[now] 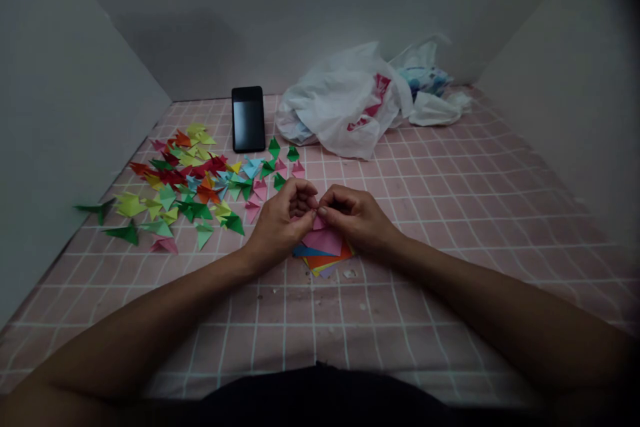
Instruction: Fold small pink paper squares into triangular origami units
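Left hand (281, 220), right hand (359, 219): both grips pinching pink paper (320, 222) over flat coloured sheets (329, 260). Pointed paper folds (207, 192) crowd left; gridded cloth (460, 193) runs right to pale wall (565, 107).

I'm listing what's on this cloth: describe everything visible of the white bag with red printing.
The white bag looks like thin plastic, crumpled, with red printing on its right part. Something pale bluish shows at its lower left; what it is can't be told. It lies slumped on the pink gridded cloth near the far wall, right of the black phone. Whether it touches the blue-patterned packet on its right is unclear.
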### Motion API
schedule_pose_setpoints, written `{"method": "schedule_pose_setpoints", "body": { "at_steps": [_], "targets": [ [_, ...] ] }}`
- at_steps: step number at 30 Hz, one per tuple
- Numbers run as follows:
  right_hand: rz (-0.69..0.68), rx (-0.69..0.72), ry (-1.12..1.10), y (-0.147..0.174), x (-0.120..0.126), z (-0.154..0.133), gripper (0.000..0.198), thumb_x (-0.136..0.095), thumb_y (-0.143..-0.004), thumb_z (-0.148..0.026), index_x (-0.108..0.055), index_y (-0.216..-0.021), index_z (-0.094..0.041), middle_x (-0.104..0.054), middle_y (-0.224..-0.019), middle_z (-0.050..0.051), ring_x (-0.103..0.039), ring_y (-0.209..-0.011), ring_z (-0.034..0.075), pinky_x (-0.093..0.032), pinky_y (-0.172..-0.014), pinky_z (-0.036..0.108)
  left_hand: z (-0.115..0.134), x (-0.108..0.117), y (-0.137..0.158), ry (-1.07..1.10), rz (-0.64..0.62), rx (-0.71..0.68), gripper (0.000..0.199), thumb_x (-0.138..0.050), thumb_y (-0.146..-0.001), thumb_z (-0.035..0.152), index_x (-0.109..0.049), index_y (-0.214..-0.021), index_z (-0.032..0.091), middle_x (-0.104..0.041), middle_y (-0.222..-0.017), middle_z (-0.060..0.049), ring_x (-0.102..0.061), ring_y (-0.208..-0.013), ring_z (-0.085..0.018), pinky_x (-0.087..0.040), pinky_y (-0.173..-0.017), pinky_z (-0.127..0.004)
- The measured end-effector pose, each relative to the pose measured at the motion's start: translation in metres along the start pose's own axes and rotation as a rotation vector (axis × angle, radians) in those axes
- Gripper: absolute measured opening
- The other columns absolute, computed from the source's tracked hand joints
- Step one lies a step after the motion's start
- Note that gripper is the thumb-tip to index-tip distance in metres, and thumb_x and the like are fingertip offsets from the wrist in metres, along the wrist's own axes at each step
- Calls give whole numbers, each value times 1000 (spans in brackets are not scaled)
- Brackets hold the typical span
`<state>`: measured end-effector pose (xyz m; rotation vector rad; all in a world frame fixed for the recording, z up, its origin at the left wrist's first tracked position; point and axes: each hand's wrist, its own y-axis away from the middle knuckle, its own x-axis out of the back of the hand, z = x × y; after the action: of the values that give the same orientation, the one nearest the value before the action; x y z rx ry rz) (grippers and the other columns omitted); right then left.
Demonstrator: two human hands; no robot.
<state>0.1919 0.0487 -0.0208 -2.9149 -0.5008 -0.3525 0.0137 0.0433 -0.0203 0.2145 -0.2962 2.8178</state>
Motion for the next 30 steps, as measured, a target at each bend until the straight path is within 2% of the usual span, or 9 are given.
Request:
{"method": "schedule_pose_setpoints", "body": {
  "at_steps": [9,14,16,19,24,30],
  "targets": [
    [-7,6,-14,0,1,0,12,-60,-83,-26,-61,-75,-17,-59,-73,0,-53,-69,14,-41,-62,27,3,1,-1,1,12,44,26,-64,-79,12,-54,-101,21,-61,-90,0,-61,-81,-12,-51,-74,-26],
    [-26,26,-98,0,2,-1,7,-58,-82,-21,-62,-86,-18,-62,-82,1,-57,-76,15,-43,-68,28,5,4,-8,126,125,140,26,-67,-73,13,-54,-95,20,-61,-86,0,-60,-77,-12,-49,-72,-25],
    [-21,39,-125,0,0,0,13,-60,-80,-19,-61,-93,-19,-62,-85,1,-58,-78,15,-44,-70,28,6,4,-10,157,152,164,26,-67,-72,13,-54,-94,19,-61,-85,1,-59,-76,-11,-49,-72,-25],
    [21,93,-59,0,-2,2,20,-60,-78,-14,-60,-98,-20,-61,-86,0,-58,-79,14,-45,-71,27,8,3,-10,173,146,170,27,-68,-72,12,-55,-94,19,-62,-85,1,-60,-76,-11,-49,-72,-25],
    [72,211,129,2,-2,0,9,-55,-83,-12,-59,-86,-20,-63,-81,0,-58,-74,14,-44,-68,27,8,2,-8,181,126,177,29,-69,-72,12,-55,-96,19,-63,-86,1,-60,-78,-11,-49,-73,-25],
    [107,293,216,5,-1,0,13,-55,-84,-10,-60,-79,-20,-62,-76,0,-59,-70,14,-44,-66,28,9,2,-7,211,115,174,28,-69,-71,11,-55,-94,19,-62,-84,1,-59,-78,-11,-48,-73,-25]
  ]
}}
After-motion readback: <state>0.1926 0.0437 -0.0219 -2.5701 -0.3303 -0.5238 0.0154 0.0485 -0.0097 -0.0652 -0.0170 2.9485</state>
